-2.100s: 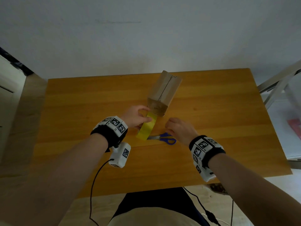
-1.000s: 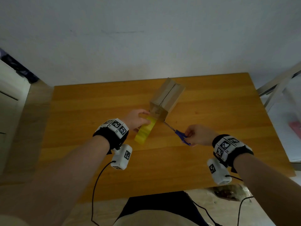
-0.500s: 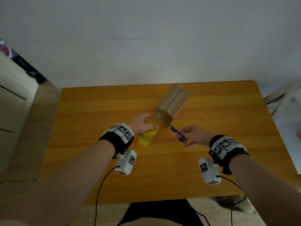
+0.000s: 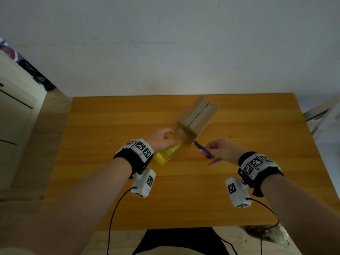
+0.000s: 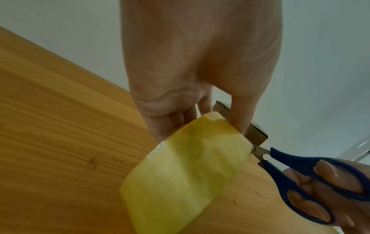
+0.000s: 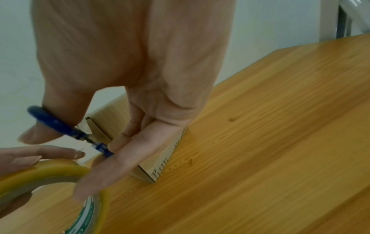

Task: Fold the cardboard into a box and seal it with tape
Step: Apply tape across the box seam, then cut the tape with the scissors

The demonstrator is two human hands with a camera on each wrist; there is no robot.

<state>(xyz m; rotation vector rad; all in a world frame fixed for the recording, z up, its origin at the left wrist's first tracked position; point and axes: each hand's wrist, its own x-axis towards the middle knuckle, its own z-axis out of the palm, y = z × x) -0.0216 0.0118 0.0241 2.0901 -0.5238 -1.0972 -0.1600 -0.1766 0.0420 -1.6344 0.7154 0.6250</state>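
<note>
Beside the box (image 4: 197, 119), left hand (image 4: 161, 139) grips tape roll (image 4: 167, 153).

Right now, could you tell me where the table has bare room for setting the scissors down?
The table shows bare wood left of the left hand, right of the box, and along the near edge. It is crowded where tape roll, scissors and right hand meet.

The left hand (image 5: 200, 63) holds the yellow tape roll (image 5: 186, 177) from above, fingers curled on its top edge. Just behind the roll, a corner of the cardboard box (image 5: 254, 133) shows. The right hand (image 5: 330, 197) grips blue scissors (image 5: 312, 178), whose blades touch the roll's right side, above the wooden table (image 5: 60, 142).
</note>
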